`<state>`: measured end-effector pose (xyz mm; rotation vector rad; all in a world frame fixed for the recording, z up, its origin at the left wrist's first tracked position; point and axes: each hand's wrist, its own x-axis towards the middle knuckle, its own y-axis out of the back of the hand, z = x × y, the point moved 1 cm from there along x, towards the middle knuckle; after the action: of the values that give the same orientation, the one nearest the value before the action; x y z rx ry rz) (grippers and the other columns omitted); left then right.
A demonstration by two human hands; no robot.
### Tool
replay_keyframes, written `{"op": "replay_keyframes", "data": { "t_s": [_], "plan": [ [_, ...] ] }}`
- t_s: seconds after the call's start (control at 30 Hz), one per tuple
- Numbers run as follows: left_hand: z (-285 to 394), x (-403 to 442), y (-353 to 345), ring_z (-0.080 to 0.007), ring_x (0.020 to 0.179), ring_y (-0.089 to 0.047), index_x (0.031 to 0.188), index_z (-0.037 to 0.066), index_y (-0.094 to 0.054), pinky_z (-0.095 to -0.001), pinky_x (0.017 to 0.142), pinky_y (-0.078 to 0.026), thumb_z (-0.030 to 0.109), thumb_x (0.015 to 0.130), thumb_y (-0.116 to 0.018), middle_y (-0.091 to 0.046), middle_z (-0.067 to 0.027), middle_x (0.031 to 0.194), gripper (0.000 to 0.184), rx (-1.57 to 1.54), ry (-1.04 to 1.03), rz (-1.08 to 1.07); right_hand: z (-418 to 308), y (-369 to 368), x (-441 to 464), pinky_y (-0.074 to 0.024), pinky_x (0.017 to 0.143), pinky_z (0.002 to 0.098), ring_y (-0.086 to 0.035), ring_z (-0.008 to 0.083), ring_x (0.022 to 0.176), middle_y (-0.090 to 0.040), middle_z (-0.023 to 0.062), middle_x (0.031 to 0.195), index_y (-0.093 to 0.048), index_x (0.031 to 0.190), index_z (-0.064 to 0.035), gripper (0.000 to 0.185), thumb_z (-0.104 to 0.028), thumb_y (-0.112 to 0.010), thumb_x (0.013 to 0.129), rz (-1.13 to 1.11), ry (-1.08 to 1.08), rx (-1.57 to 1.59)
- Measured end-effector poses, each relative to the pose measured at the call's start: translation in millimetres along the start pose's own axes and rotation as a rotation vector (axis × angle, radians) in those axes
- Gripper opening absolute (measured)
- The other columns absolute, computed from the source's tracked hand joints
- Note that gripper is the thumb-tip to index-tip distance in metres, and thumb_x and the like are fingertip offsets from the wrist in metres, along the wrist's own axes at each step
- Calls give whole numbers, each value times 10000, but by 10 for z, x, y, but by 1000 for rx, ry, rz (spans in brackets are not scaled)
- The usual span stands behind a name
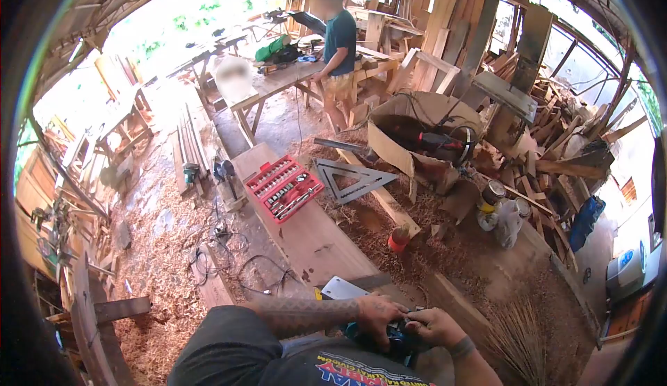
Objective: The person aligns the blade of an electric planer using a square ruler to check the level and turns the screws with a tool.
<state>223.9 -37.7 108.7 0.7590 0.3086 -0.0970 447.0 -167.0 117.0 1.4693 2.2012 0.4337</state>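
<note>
Close to my body, a teal and black power tool (pixel 354 332) sits under both hands, its kind mostly hidden. A flat metal plate (pixel 342 288) shows just beyond it, at the end of the plank. My left hand (pixel 381 316) is closed over the top of the tool. My right hand (pixel 435 327) has its fingers bent and pressed together at the tool's right side, near my left fingertips. Whatever small part those fingers grip is hidden. A red socket set case (pixel 285 188) lies open on the wide wooden plank (pixel 326 240) ahead.
A metal triangle square (pixel 353 180) lies beside the case. Cables (pixel 267 268) and wood shavings cover the floor at left. A torn cardboard box (pixel 392 151), jars (pixel 488 212) and a stick broom (pixel 524 334) are at right. Another person (pixel 339 45) stands at a far table (pixel 281 84).
</note>
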Motion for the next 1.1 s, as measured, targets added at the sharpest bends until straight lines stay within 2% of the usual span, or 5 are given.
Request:
{"op": "replay_keyframes", "data": {
  "t_s": [0.2, 0.3, 0.4, 1.0, 1.1],
  "plan": [
    [-7, 26, -27, -413, 1471, -543, 1511, 186, -691, -615, 1218, -380, 662, 613, -939, -624, -112, 1586, 1046, 32, 28, -16, -124, -60, -41, -594, 862, 519, -736, 470, 968, -761, 234, 1020, -791, 1265, -116, 365, -390, -681, 1049, 86, 16, -195],
    [54, 27, 31, -426, 1526, -501, 1623, 228, -587, -643, 1232, -392, 671, 665, -940, -479, -101, 1745, 1113, 97, 55, -98, -182, -82, -54, -591, 865, 542, -733, 467, 976, -759, 234, 1031, -793, 1257, -125, 332, -346, -683, 1034, 101, -18, -256],
    [101, -42, 58, -421, 1460, -553, 1500, 185, -702, -608, 1218, -383, 676, 612, -930, -627, -121, 1580, 1040, 28, 43, -1, -314, -118, -94, -593, 862, 548, -736, 463, 976, -761, 234, 1033, -790, 1248, -125, 319, -334, -684, 1031, 169, -63, -308],
    [41, -7, 10, -432, 1478, -535, 1530, 215, -679, -656, 1215, -379, 686, 605, -946, -590, -106, 1623, 1071, 49, 27, -5, -406, -221, -146, -599, 851, 556, -751, 446, 965, -773, 222, 1025, -780, 1248, -106, 324, -327, -659, 1044, 241, -107, -361],
    [14, -12, -27, -435, 1467, -548, 1518, 214, -685, -670, 1197, -394, 693, 606, -948, -594, -112, 1619, 1063, 64, 5, 40, -467, -228, -145, -593, 880, 558, -747, 443, 994, -778, 212, 1060, -780, 1258, -116, 323, -323, -660, 1041, 213, -194, -349]
  ]
}}
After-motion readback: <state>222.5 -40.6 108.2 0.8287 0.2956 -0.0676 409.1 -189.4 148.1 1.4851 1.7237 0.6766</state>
